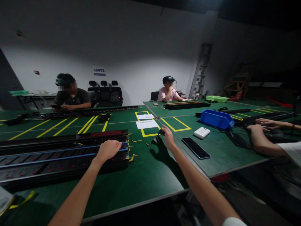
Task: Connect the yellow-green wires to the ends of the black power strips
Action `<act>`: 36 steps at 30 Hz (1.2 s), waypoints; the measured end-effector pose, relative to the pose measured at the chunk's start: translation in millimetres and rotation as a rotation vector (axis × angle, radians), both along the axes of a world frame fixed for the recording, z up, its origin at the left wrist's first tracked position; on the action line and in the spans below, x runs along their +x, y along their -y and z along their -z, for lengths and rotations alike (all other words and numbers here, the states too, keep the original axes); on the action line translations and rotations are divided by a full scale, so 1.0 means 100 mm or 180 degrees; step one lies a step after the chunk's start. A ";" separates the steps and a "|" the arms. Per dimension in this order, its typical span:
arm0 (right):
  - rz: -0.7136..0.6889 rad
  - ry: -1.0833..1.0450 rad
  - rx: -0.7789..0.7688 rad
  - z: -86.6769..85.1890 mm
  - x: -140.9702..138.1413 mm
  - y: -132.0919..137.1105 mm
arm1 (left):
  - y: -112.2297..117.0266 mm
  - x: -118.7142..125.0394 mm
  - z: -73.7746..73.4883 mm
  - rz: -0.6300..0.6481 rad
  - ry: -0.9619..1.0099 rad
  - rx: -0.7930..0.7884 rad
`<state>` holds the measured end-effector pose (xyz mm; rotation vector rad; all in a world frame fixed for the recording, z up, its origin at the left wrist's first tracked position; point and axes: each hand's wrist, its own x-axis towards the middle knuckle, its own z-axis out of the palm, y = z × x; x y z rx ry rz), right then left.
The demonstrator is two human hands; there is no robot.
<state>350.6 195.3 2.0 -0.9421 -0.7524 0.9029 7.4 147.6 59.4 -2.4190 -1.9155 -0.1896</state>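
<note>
My left hand (108, 149) lies over the right end of a long black power strip (70, 160), fingers closed together on its upper side. Several such strips lie side by side, with blue edges, red dots and yellow-green wires (133, 157) at their ends. My right hand (168, 137) is raised over the table, closed on a small black part (161, 132) whose kind I cannot make out. Just below it on the table is another small dark piece (156, 140) with a pale face. Small yellowish bits (147, 144) lie between my hands.
Right of my right arm are a black phone (195, 147), a white box-shaped device (201, 132) and a blue bin (216, 119). White paper sheets (147, 124) lie ahead. A co-worker's hands (261, 127) work at the right; two people sit across the green table (150, 185).
</note>
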 end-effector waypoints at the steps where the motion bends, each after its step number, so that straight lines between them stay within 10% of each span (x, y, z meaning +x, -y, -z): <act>1: 0.0060 0.0014 -0.0054 0.01 0.04 -0.02 | 0.00 0.00 0.00 -0.0010 -0.0011 0.0006; 12: 0.0122 -0.0008 -0.0715 0.11 0.18 -0.11 | 0.01 0.00 0.00 -0.0042 -0.0008 0.0017; 36: 0.0376 0.4064 -0.1689 0.04 0.23 0.06 | 0.00 0.01 0.00 -0.0056 -0.0041 -0.0019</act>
